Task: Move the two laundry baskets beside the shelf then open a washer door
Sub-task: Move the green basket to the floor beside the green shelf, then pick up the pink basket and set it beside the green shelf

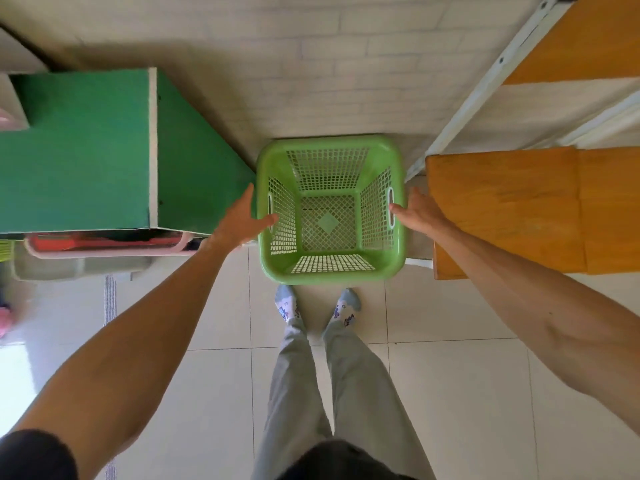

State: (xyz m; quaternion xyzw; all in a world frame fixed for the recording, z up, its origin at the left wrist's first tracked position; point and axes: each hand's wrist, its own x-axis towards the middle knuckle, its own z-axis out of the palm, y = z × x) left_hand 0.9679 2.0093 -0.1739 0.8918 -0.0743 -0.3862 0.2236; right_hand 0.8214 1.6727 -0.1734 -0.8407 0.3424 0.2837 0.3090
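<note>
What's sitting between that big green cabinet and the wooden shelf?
In the head view, an empty green laundry basket stands on the floor between the green cabinet and the wooden shelf, with a hand at each side.

Both arms extended forward and down, nearly straight, bare forearms, dark short sleeve visible at left shoulder. Left hand (242, 221) open, fingers together pointing up-forward, thumb splayed out to the right, palm facing inward. Right hand (415, 213) open too, fingers extended forward, thumb pointing left, palm turned inward. Hands roughly level with each other, well apart, palms facing one another. Neither is closed around anything. Legs straight below in grey trousers, feet in patterned socks (287, 304), side by side, toes forward.
</note>
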